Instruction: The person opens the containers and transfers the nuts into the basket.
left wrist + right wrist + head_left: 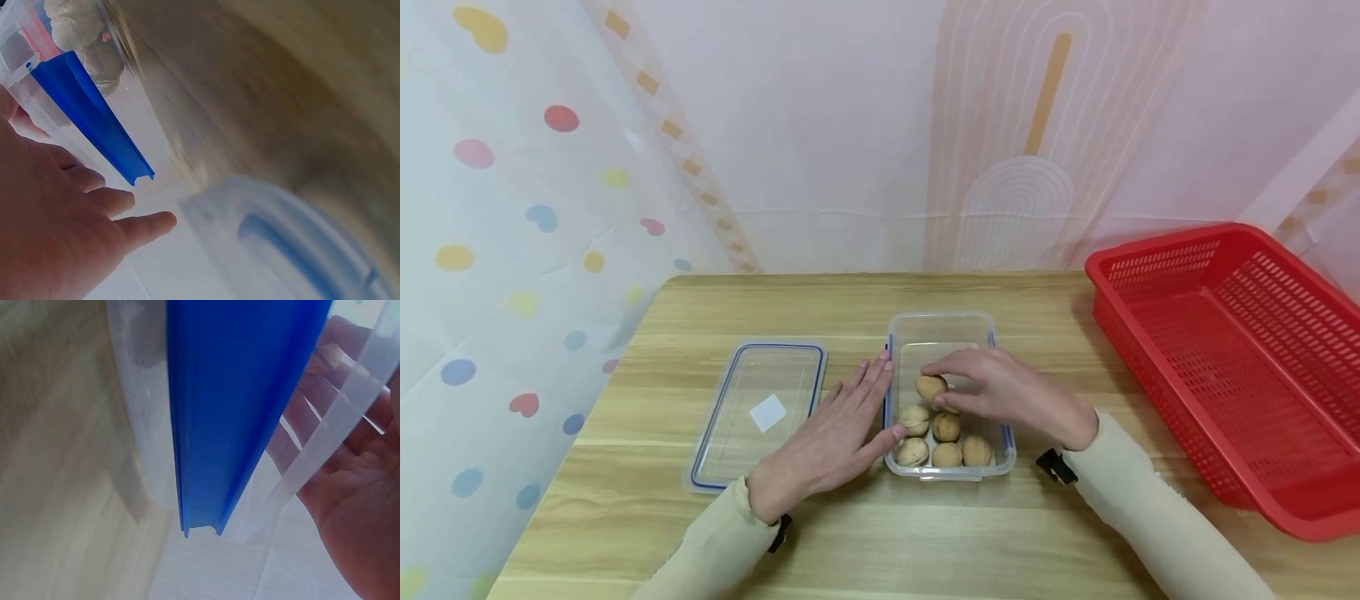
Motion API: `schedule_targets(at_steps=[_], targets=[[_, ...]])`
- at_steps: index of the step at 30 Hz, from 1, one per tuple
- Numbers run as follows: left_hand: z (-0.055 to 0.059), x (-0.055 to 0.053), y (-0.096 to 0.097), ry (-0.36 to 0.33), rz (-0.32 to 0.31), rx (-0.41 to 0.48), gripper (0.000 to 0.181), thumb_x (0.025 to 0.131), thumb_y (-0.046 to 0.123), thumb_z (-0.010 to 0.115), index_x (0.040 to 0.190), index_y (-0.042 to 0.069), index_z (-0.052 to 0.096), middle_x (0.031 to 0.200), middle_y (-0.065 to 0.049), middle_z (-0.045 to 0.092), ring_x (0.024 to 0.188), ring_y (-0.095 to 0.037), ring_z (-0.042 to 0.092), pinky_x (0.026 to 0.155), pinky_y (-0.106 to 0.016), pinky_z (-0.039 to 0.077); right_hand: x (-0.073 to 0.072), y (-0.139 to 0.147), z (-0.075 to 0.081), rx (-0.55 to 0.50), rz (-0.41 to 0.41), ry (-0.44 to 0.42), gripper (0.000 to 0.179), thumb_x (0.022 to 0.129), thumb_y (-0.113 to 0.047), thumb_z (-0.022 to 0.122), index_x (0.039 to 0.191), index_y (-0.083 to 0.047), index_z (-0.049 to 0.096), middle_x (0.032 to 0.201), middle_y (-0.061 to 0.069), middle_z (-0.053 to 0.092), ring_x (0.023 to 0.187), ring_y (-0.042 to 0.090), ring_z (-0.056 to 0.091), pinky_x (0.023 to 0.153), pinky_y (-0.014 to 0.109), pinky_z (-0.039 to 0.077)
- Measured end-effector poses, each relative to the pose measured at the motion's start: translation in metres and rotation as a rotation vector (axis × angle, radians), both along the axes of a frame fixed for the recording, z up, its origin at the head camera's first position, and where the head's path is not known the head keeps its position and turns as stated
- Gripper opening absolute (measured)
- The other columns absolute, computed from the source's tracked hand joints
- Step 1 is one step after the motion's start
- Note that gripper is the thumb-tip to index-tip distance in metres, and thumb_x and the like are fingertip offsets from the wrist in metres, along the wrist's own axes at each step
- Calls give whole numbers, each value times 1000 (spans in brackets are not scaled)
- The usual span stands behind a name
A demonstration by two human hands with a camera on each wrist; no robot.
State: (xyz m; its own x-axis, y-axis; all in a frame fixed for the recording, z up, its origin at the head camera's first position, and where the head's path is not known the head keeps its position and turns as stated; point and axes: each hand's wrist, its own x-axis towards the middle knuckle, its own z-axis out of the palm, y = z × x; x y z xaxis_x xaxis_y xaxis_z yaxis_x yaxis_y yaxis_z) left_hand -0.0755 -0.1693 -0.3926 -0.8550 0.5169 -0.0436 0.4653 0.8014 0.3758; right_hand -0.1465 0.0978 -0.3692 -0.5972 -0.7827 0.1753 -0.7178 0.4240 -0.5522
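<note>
A clear plastic container (942, 316) with blue side latches holds several walnuts (947, 454) gathered at its near end. My right hand (1007, 392) reaches in over the right wall and pinches a walnut (930, 387) between thumb and fingers, just beyond the others. Along the left wall lies my left hand (831, 437), fingers straight, its thumb reaching over the near-left rim. The left wrist view shows a blue latch (90, 119) beside those fingers. In the right wrist view another blue latch (231, 406) hangs down, and the right hand (356, 444) is partly behind the clear wall.
A clear lid (730, 450) with a blue seal and a white square label (768, 412) lies left of the container on the wooden table (880, 542). At the right stands a red perforated basket (1180, 400). A patterned curtain (820, 133) hangs behind.
</note>
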Motion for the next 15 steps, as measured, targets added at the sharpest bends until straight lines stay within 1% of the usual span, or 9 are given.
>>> schedule_targets(at_steps=[8, 11, 15], targets=[[-1, -1, 0, -6, 0, 1, 81, 109, 57, 35, 166, 6, 6, 173, -3, -3, 158, -33, 7, 123, -64, 20, 10, 10, -5, -98, -26, 47, 39, 95, -19, 78, 131, -4, 71, 127, 6, 73, 118, 21, 68, 98, 41, 57], [-2, -1, 0, -6, -1, 7, 81, 109, 57, 35, 166, 7, 6, 173, -5, -3, 158, -33, 8, 122, -64, 21, 15, 14, -5, -135, -43, 48, 41, 93, -20, 79, 131, -6, 72, 127, 4, 73, 118, 20, 68, 98, 41, 57], [-2, -1, 1, -1, 1, 23, 80, 110, 54, 38, 165, 6, 7, 173, -7, 0, 158, -33, 8, 122, -65, 21, 22, 20, -3, -157, -79, 35, 43, 93, -22, 80, 132, -7, 71, 129, 3, 72, 120, 19, 68, 99, 42, 57]])
